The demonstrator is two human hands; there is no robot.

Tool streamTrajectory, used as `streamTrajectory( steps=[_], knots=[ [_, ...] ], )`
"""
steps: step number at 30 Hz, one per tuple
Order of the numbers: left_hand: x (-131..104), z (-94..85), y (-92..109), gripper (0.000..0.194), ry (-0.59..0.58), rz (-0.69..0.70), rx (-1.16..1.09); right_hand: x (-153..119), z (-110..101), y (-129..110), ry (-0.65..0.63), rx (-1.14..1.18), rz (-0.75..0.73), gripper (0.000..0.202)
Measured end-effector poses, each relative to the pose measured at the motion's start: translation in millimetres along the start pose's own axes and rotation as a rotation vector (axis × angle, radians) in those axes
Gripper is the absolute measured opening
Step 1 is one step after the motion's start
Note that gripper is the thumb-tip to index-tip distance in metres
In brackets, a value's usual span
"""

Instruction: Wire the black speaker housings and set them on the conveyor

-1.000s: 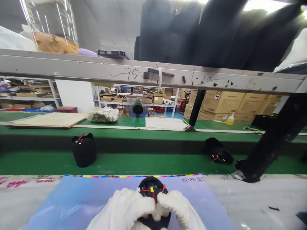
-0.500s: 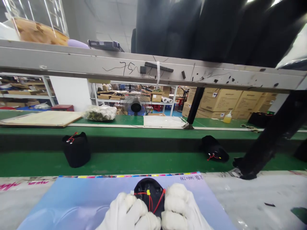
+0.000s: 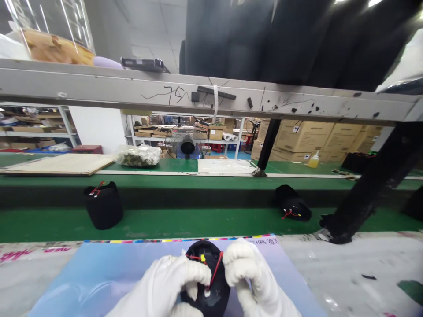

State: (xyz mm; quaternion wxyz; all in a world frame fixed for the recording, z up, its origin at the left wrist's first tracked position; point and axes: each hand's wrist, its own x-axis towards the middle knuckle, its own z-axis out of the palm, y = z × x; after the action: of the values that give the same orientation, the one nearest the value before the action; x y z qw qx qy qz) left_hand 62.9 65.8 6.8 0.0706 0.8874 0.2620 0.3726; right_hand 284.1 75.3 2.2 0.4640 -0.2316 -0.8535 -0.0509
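Wiring work on a small black rounded part (image 3: 205, 281) is the step in hand. Both gloved hands hold it low in the middle of the view, over a blue printed sheet (image 3: 99, 273) that lies on the near bench (image 3: 357, 273). The left hand (image 3: 165, 286) wraps the part's left side, its fingers (image 3: 194, 274) curled and pressed onto the top. The right hand (image 3: 247, 273) closes on the right side, its fingers (image 3: 236, 259) bent inward beside a red wire (image 3: 216, 268) that runs across the part's open face past a small yellow tag (image 3: 202, 258). Whether the right fingers pinch the wire itself or only press beside it cannot be told.

Judging by this, the wires are being tucked or seated inside the part. The next move likely calls for fine fingertip control: keeping the part steady in the left hand while the right guides the wire without pulling it from its joint.

Beyond the sheet runs a green conveyor belt (image 3: 198, 222). On it stand a black pouch-like piece (image 3: 103, 206) with red wires at the left and a similar black piece (image 3: 292, 203) lying at the right, both well apart from the hands. A grey shelf beam (image 3: 132, 90) crosses overhead.
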Motion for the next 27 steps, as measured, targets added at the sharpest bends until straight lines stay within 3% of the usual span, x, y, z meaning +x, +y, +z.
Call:
streamTrajectory(
  steps=[5, 9, 15, 19, 21, 24, 27],
  knots=[
    [-6, -8.2, 4, 0.042, 0.001, -0.045, 0.034, -11, 22, 3, 0.311, 0.07, 0.038, 0.036],
    [-4, -23.9, 12, 0.041, 0.05, 0.0, 0.198, -18, 37, 9, 0.338, 0.039, 0.052, 0.036],
    [0, -43.3, 16, 0.027, 0.028, -0.031, 0.108, -14, 28, 6, 0.292, -0.016, 0.065, 0.026],
    [1, -49.6, 14, 0.019, 0.149, 0.059, 0.074, -1, 14, 2, 0.093, -0.182, 0.009, 0.012],
    [0, -49.0, 14, 0.015, 0.068, 0.084, 0.107, 6, 8, -2, 0.004, -0.258, -0.046, 0.012],
    [-2, -37.8, 12, 0.029, -0.125, 0.078, 0.128, 10, 0, -10, -0.052, -0.321, -0.104, 0.014],
    [-7, -18.3, 6, 0.032, -0.172, 0.06, 0.083, 6, -5, -20, -0.068, -0.352, -0.153, 0.014]
  ],
)
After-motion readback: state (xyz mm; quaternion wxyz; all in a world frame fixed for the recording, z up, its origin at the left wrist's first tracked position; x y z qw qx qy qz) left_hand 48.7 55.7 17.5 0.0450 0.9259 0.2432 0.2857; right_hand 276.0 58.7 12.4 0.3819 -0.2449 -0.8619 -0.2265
